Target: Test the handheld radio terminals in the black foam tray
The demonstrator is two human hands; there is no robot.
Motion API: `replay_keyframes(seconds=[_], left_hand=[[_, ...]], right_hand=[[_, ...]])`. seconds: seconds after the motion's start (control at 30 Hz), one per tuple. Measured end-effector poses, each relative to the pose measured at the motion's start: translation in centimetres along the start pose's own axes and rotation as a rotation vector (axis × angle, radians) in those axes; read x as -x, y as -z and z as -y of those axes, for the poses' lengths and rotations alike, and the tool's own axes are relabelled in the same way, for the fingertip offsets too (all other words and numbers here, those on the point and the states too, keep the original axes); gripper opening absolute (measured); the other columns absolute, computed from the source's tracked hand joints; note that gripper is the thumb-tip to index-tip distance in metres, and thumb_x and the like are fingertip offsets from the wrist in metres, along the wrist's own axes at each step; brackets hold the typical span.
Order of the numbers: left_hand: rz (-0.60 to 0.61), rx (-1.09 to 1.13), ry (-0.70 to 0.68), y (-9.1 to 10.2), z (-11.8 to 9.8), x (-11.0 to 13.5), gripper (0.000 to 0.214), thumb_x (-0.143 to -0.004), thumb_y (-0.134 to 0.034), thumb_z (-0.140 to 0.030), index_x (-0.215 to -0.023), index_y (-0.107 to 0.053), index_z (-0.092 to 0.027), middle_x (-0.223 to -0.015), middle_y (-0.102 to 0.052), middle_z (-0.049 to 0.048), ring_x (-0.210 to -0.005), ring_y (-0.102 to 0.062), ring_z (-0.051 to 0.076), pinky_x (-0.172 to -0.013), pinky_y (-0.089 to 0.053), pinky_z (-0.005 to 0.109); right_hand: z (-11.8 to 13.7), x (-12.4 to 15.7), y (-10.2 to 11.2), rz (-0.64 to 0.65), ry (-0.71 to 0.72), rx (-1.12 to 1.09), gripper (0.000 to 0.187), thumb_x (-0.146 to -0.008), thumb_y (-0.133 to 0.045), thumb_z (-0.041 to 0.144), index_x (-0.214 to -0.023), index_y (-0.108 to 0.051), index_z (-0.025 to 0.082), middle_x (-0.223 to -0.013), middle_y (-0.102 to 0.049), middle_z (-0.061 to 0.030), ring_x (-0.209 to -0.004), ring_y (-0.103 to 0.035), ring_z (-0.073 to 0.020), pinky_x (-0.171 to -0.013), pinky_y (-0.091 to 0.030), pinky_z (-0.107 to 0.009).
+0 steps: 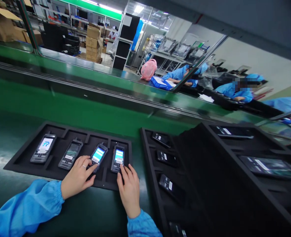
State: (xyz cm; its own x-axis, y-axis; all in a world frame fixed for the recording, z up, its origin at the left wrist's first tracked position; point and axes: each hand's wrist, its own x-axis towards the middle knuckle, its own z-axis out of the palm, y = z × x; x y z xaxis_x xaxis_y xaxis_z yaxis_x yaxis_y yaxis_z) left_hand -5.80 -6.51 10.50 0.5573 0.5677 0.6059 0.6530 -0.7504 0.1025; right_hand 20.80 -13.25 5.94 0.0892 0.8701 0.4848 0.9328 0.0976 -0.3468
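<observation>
Four-compartment black foam tray [22, 161] holds handheld radios with screens, keypads and stubby antennas. My left hand [77, 177], wearing a ring, reaches over the lower part of the third radio [99, 154], whose screen glows blue and white. Its fingers are spread, touching the keypad area. With fingers extended, my right hand [130, 187] touches the keypad of the rightmost radio [118, 155], also lit blue and white. The leftmost radio [44, 144] displays a blue logo on white. Beside it, another radio [70, 154] has a dark screen and a white label.
To the right, a black foam tray [147, 154] with several dark-screened devices stands beside a taller tray stack [234, 148]. A raised ledge [86, 89] crosses behind the green bench [9, 102]. Beyond are a pink fan [149, 69] and co-workers in blue.
</observation>
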Motion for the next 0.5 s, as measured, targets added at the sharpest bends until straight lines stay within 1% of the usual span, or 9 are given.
replay_keyframes(seconds=[0.1,0.2,0.37,0.5], left_hand=[[-0.015,-0.002,-0.009,0.06,-0.07,-0.15,0.029,-0.092,-0.066,-0.015,-0.119,-0.076,-0.017,-0.101,-0.069,0.0114,-0.111,-0.068,0.033,-0.095,-0.065,0.047],[-0.027,0.005,-0.014,0.00,-0.15,-0.15,0.028,-0.094,-0.064,-0.016,-0.119,-0.075,-0.016,-0.101,-0.069,0.0112,-0.110,-0.068,0.033,-0.094,-0.065,0.047],[-0.026,0.003,-0.016,-0.15,-0.12,-0.06,0.027,-0.094,-0.064,-0.016,-0.119,-0.075,-0.016,-0.102,-0.068,0.0117,-0.110,-0.068,0.034,-0.095,-0.066,0.048],[-0.017,-0.002,-0.008,-0.23,0.03,0.11,0.028,-0.095,-0.063,-0.016,-0.121,-0.073,-0.017,-0.103,-0.068,0.0115,-0.111,-0.068,0.034,-0.095,-0.066,0.048]], right_hand=[[0.07,-0.14,-0.05,-0.017,0.005,0.006,0.046,-0.116,-0.043,0.042,-0.133,-0.080,0.020,-0.124,-0.085,-0.0153,-0.132,-0.070,-0.0359,-0.103,-0.064,-0.057],[0.15,-0.32,-0.11,-0.031,0.008,0.011,0.047,-0.116,-0.043,0.042,-0.131,-0.081,0.018,-0.122,-0.086,-0.0164,-0.131,-0.070,-0.0370,-0.104,-0.064,-0.059],[0.31,-0.59,-0.32,-0.052,-0.001,0.017,0.045,-0.115,-0.045,0.039,-0.128,-0.083,0.020,-0.119,-0.086,-0.0166,-0.129,-0.071,-0.0370,-0.104,-0.062,-0.060],[0.46,-0.76,-0.55,-0.063,-0.007,0.015,0.043,-0.114,-0.047,0.036,-0.127,-0.084,0.019,-0.117,-0.086,-0.0176,-0.127,-0.072,-0.0373,-0.104,-0.063,-0.059]])
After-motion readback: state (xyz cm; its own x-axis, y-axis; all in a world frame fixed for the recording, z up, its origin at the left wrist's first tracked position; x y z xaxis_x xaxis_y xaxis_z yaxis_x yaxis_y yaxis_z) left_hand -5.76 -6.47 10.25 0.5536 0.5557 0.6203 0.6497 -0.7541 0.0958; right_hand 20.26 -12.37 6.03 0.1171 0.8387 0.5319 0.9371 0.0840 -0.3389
